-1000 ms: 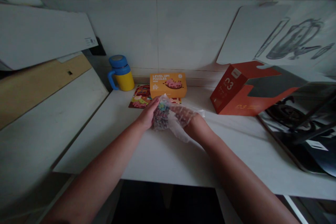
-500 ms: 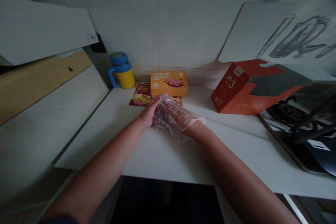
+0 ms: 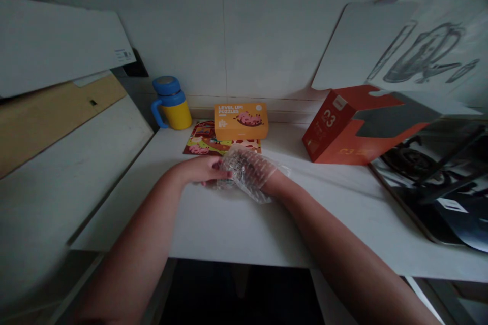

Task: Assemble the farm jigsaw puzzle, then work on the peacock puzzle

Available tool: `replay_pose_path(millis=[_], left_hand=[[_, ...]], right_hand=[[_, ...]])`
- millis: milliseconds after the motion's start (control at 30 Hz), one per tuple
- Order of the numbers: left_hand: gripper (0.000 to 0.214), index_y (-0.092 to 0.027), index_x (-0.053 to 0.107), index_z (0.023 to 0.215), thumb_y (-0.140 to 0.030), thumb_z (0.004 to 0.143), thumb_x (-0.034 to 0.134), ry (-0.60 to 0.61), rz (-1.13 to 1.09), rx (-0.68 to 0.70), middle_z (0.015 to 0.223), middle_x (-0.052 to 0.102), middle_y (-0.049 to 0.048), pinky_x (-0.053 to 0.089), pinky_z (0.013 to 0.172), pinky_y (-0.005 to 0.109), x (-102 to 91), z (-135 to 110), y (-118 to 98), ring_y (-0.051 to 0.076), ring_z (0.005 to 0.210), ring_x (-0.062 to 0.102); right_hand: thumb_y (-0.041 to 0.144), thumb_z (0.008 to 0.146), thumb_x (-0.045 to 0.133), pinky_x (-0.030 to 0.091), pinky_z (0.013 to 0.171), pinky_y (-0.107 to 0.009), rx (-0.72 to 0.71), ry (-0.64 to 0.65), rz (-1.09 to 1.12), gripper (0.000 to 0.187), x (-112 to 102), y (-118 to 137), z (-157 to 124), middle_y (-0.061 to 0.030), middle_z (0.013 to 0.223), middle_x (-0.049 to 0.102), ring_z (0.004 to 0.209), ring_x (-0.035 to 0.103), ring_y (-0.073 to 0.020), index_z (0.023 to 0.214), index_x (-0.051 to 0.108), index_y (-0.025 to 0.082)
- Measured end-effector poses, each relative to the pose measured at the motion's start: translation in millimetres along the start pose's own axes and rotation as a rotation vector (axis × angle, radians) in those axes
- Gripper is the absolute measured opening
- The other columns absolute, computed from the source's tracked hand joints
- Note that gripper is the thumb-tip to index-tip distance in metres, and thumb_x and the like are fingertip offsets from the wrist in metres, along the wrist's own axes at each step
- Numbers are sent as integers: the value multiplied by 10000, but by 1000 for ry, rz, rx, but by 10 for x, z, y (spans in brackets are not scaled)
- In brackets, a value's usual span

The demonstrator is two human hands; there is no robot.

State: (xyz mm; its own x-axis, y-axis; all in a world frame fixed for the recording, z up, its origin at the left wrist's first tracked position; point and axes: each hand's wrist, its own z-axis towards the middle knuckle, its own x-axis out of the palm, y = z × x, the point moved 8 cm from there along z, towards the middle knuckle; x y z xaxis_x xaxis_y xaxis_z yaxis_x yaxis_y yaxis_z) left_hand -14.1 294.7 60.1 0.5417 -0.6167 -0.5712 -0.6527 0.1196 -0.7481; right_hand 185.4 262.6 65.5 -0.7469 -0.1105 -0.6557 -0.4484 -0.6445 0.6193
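Observation:
A crinkled clear plastic bag (image 3: 257,194) with faint print and small dark contents, which I cannot make out, lies low over the white counter. My left hand (image 3: 213,168) is closed on the bag's left end, thumb on the near side. My right hand (image 3: 263,171) is inside the bag up to the wrist; the plastic blurs its fingers, and whether they hold anything is unclear. Just behind the bag lies a colourful farm-scene puzzle picture (image 3: 202,145), partly under an orange puzzle box (image 3: 241,122) lettered "LEVEL UP! PUZZLES".
A blue and yellow mug (image 3: 177,111) stands at the back left. To the right is an open red box (image 3: 343,134), beside a black stove (image 3: 427,203). White boards (image 3: 64,40) lean in from the left. The counter's (image 3: 236,244) front edge is close to me.
My left hand has turned and shifted from upright beside the bag to a sideways grip on its left end. The bag has bunched up around my right hand. The view has swung slightly right.

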Motion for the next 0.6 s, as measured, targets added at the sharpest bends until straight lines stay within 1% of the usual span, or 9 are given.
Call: replay_pose_path(millis=[33, 67, 133, 200, 267, 333, 433, 500, 600], left_hand=[[663, -216, 748, 1167, -647, 687, 902, 71, 19, 78, 921, 783, 47, 492, 622, 285, 51, -41, -60, 235, 733, 697], [730, -223, 731, 1222, -553, 615, 967, 103, 42, 147, 1000, 792, 47, 518, 678, 287, 76, -75, -108, 249, 816, 715], [829, -227, 712, 1281, -394, 527, 1013, 85, 103, 235, 1157, 787, 62, 548, 809, 311, 81, -105, -155, 288, 986, 723], [808, -224, 708, 1297, -293, 541, 985, 45, 159, 278, 1245, 771, 73, 547, 886, 330, 77, -97, -173, 309, 1078, 712], [687, -222, 713, 1277, -250, 622, 916, 39, 178, 301, 1212, 779, 69, 546, 860, 324, 101, -76, -193, 294, 1041, 721], [512, -216, 732, 1201, -242, 701, 840, 40, 153, 302, 1089, 793, 52, 535, 769, 301, 121, -54, -214, 257, 921, 727], [321, -197, 732, 1065, -275, 760, 796, 3, 80, 287, 941, 772, 36, 500, 676, 277, 109, -18, -234, 216, 801, 701], [290, -193, 717, 1039, -306, 782, 792, -37, -2, 280, 897, 750, 28, 496, 669, 272, 86, 14, -230, 200, 781, 686], [350, -190, 709, 1101, -298, 781, 801, -99, -170, 277, 900, 728, 22, 521, 724, 279, 54, 80, -202, 185, 811, 681]], right_hand=[[418, 1075, 533, 378, 1289, -576, 21, -15, 8, 629, -4, -4, 0, -115, 1682, 496, 1536, 491, -340, 1669, 436, 238], [431, 1071, 544, 380, 1291, -566, 38, -25, 22, 624, -4, -9, 2, -112, 1665, 520, 1527, 503, -343, 1659, 458, 239], [462, 1058, 567, 381, 1294, -566, 51, -35, 56, 622, -1, -14, 7, -110, 1622, 570, 1512, 522, -349, 1637, 497, 248], [483, 1051, 576, 381, 1286, -610, 42, -41, 80, 636, -3, -12, 6, -135, 1604, 581, 1502, 532, -364, 1636, 501, 244], [479, 1038, 598, 367, 1279, -648, 37, -31, 105, 680, -4, -16, -2, -176, 1628, 544, 1510, 517, -383, 1649, 473, 208], [455, 1027, 614, 348, 1284, -647, 48, -6, 128, 723, -5, -26, -10, -203, 1654, 504, 1527, 491, -387, 1666, 433, 170], [418, 1002, 648, 305, 1308, -606, 69, 13, 219, 746, -35, -15, -6, -181, 1670, 489, 1556, 451, -364, 1670, 410, 184], [414, 962, 708, 332, 1298, -573, 86, 21, 321, 755, -54, 11, 9, -150, 1646, 528, 1527, 493, -351, 1643, 446, 224], [419, 840, 852, 448, 1227, -514, 151, 31, 465, 871, -53, 33, 31, -126, 1595, 591, 1437, 590, -343, 1610, 480, 253]])
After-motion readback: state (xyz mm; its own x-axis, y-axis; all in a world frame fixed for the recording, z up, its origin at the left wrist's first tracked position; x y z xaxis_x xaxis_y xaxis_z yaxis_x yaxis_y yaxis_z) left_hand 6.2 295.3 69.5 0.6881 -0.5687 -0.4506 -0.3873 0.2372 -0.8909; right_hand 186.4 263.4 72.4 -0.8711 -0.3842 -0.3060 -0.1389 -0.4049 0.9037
